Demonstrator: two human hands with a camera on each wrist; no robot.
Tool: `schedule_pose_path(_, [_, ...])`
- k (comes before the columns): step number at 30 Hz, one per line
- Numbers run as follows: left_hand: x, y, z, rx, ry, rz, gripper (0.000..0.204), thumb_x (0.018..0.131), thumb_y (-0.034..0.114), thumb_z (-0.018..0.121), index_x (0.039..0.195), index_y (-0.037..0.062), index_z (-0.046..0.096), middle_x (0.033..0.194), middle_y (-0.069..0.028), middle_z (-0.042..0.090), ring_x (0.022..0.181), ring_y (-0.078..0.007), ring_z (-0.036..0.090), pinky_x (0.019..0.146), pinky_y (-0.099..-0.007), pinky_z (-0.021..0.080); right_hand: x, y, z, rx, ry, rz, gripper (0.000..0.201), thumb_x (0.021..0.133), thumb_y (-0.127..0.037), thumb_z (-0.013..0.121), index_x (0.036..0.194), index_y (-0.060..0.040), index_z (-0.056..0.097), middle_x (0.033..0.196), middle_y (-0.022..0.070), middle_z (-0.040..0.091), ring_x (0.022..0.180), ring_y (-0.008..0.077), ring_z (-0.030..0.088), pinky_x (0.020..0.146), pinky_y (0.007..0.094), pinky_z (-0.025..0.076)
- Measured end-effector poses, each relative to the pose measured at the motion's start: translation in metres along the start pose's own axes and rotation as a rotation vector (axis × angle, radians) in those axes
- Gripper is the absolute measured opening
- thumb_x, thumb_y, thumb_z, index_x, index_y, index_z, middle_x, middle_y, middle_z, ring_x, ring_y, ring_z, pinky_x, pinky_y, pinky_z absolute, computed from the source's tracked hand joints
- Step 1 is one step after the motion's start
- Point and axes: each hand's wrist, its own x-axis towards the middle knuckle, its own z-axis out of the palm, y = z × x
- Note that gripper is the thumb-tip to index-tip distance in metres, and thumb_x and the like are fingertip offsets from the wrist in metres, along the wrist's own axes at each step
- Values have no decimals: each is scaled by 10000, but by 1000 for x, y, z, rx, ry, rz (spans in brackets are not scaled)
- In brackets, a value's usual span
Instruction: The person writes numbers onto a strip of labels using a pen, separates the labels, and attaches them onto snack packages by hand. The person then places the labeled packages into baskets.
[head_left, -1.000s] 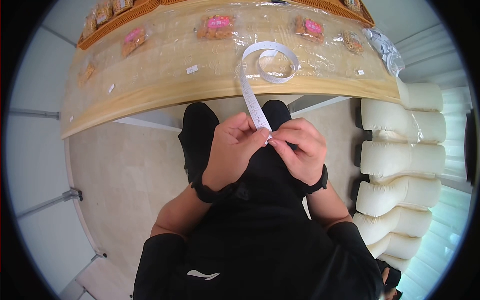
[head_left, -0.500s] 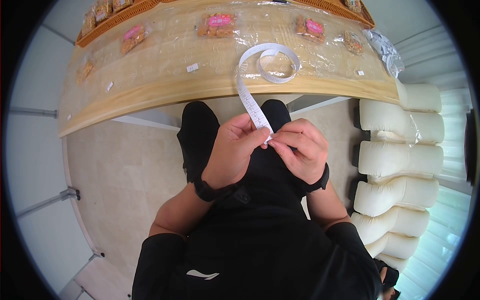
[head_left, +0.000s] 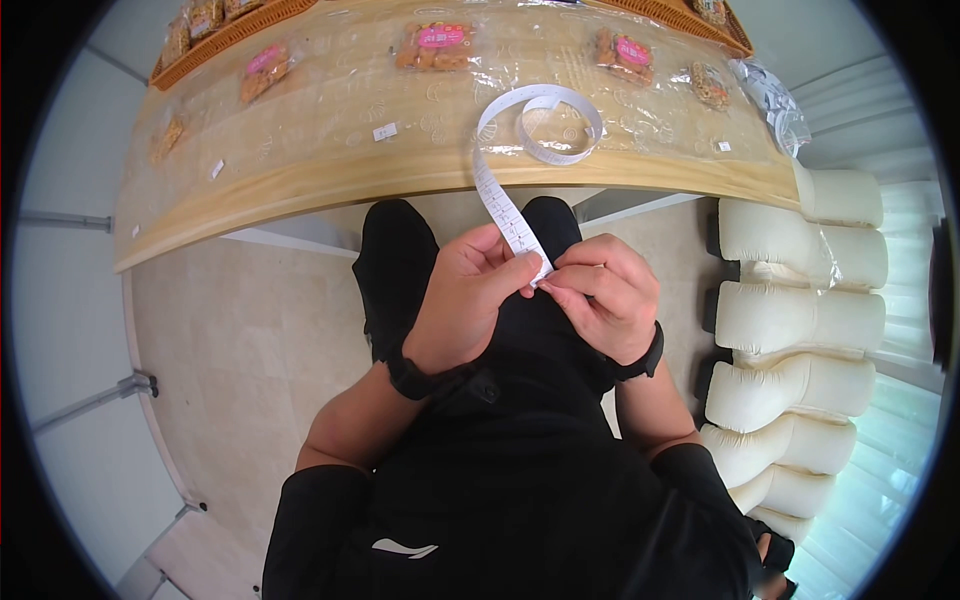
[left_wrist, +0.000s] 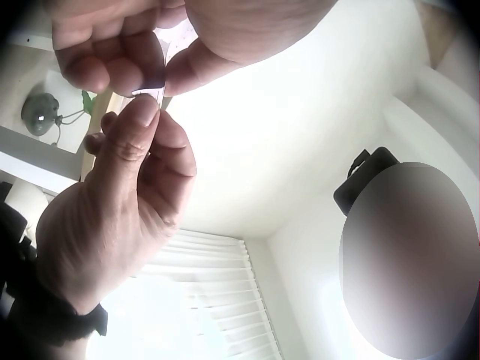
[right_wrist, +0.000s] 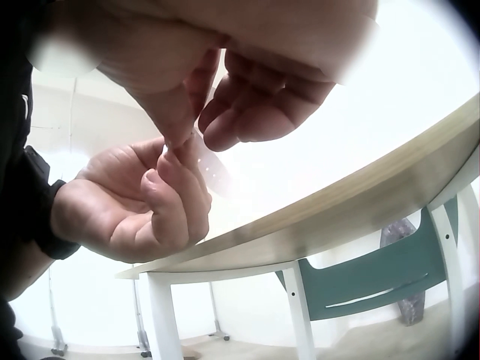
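A white measuring tape (head_left: 497,200) with printed marks runs from a loose coil on the table down to both hands, above the lap. The left hand (head_left: 468,295) pinches it near its lower end, thumb on top. At that end the right hand (head_left: 608,297) pinches the tape between thumb and forefinger, its fingertips beside the left thumb. In the left wrist view the left hand (left_wrist: 247,30) and right hand (left_wrist: 124,172) meet at the tape's tip (left_wrist: 154,92). The right wrist view shows the left hand (right_wrist: 139,199) below the right hand (right_wrist: 225,67), their fingertips together.
The wooden table (head_left: 330,190) has a clear plastic cover bearing bagged snacks (head_left: 436,48), small white labels (head_left: 385,131) and a crumpled plastic bag (head_left: 772,100). Wicker baskets (head_left: 225,45) stand along its far edge. Cream cushioned seats (head_left: 780,310) line the right side. A green chair (right_wrist: 375,277) shows beyond the table.
The right hand has shifted very slightly right and down. The tape's hanging stretch has moved slightly left near the table edge. Both hands keep their pinch.
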Motion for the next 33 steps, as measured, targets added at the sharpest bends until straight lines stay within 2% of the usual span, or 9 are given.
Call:
schedule_pose_path(6, [2,-1,8,49,135,22,112,902,3,637,1009,-27,648,894,-46,677,784,-89,604,721,-238,475,5,-4,-4,110,-28,43,173,702,-30,815,816,-49,688,833,74,652,707,246,638,578,329,500])
schedule_pose_path(12, [-2,1,10,135,202,80,136,910,-22,630,1042,-53,647,914,-61,682,821,-101,628,757,-250,496,8,12,-53,116,-90,312,153,762,-18,766,836,-68,643,971,78,620,929,259,609,843,341,486])
schedule_pose_path(14, [-4,3,12,181,247,113,163,909,-35,624,1067,-68,640,929,-70,684,838,-111,635,774,-257,502,11,37,-83,55,-19,391,147,783,-20,754,829,-54,618,970,50,619,876,189,591,814,314,474])
schedule_pose_path(16, [-3,4,13,189,212,117,167,908,-39,622,1071,-71,638,934,-73,685,842,-115,638,780,-259,505,16,76,-132,204,118,679,167,845,-91,755,879,-62,594,882,-22,584,806,85,536,765,249,446])
schedule_pose_path(19, [-6,4,13,195,196,116,170,910,-48,612,1076,-74,636,948,-78,688,846,-120,641,786,-260,507,31,111,-182,72,119,743,165,854,-105,746,896,-62,592,856,-25,582,793,86,523,754,244,434])
schedule_pose_path(25, [-9,1,13,209,162,124,158,918,-45,611,1072,-70,636,951,-82,692,846,-118,644,788,-261,509,69,145,-216,-211,-223,902,120,871,-179,636,855,-73,582,821,-57,545,834,75,479,794,242,375])
schedule_pose_path(27, [-10,-2,8,248,113,119,231,936,-74,534,1153,-58,612,1062,-101,689,967,-151,648,881,-292,489,79,155,-216,-248,-360,927,132,858,-186,636,827,-67,590,813,-51,559,853,82,489,814,252,379])
schedule_pose_path(28, [-10,-1,10,249,113,119,231,936,-74,534,1153,-58,612,1062,-101,689,967,-151,648,881,-292,489,78,172,-220,-207,-353,944,207,832,-224,679,887,-26,654,844,10,630,844,129,545,795,283,421])
schedule_pose_path(33, [-10,-2,10,221,164,145,140,925,-39,616,1060,-64,641,938,-77,697,839,-120,649,791,-264,513,88,170,-207,-250,-421,1022,266,816,-229,698,974,-15,713,942,60,706,931,166,621,869,289,446])
